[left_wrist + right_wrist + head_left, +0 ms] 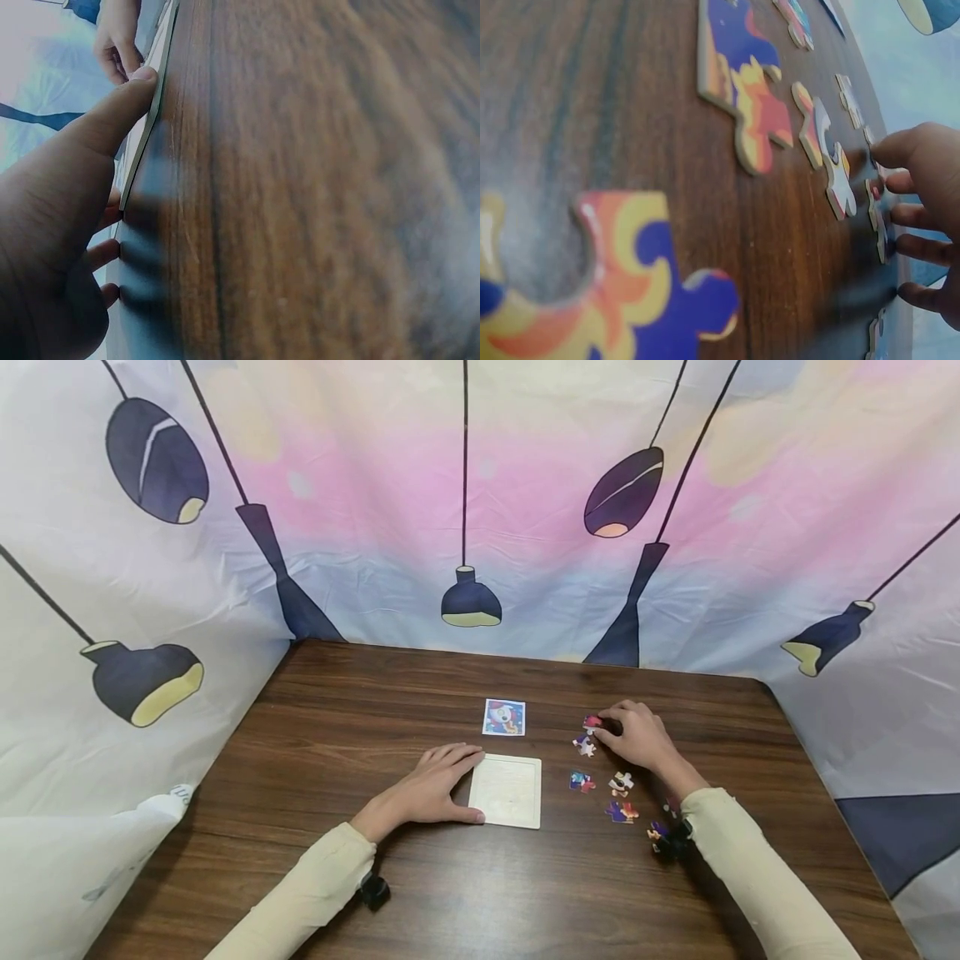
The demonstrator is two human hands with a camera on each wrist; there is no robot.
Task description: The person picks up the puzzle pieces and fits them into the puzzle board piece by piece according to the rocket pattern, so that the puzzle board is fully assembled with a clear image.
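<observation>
left hand extended, unclenched, touching the left side of the pale tray, thumb at its near corner. right hand has fingertips at the red puzzle piece, whether gripped cannot be told; piece located right of the picture card, other puzzle pieces nearer the person.
</observation>
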